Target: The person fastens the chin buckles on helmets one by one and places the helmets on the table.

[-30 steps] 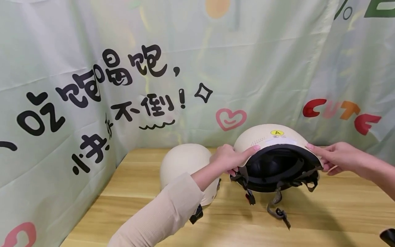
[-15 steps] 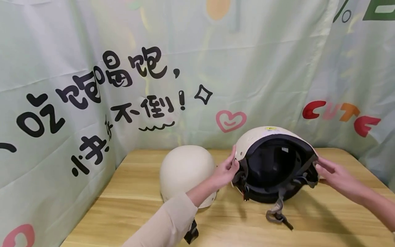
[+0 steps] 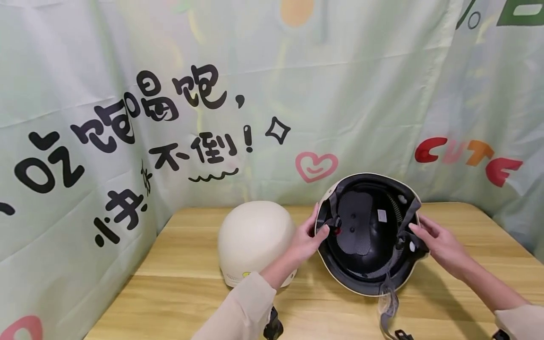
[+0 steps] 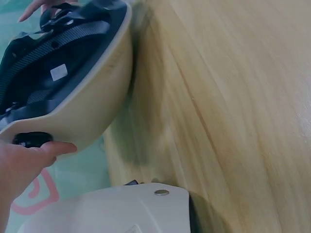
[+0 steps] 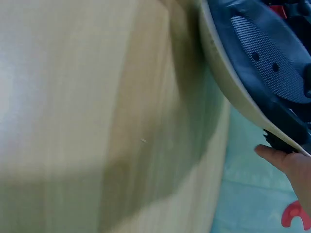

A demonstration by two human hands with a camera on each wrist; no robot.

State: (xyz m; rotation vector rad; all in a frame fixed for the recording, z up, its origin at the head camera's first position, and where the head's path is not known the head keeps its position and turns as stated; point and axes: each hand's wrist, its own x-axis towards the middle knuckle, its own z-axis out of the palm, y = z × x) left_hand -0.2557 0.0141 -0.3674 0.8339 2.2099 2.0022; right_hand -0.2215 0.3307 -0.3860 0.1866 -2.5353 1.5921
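In the head view a cream helmet [image 3: 361,226] is tipped so that its black-lined inside faces me. My left hand [image 3: 309,238] grips its left rim, thumb on the front side and fingers behind the shell. The opposite rim is held the same way by my right hand [image 3: 439,245]. From the lower edge a grey chin strap [image 3: 387,309] dangles. A second cream helmet [image 3: 257,241] rests dome up on the table, just left of the held one; my left forearm covers part of it. Both wrist views show the held shell tilted over the wood, with shadow beneath.
The wooden table [image 3: 170,278] reaches back to a pale green printed cloth [image 3: 361,94], which hangs behind and along the left side. A black strap piece [image 3: 273,325] lies near the second helmet, under my left sleeve.
Both hands have turned the helmet backward, bringing its inside into full view and its yellow sticker out of sight. They have shifted their hold down along the rims. The second helmet stays on the table.
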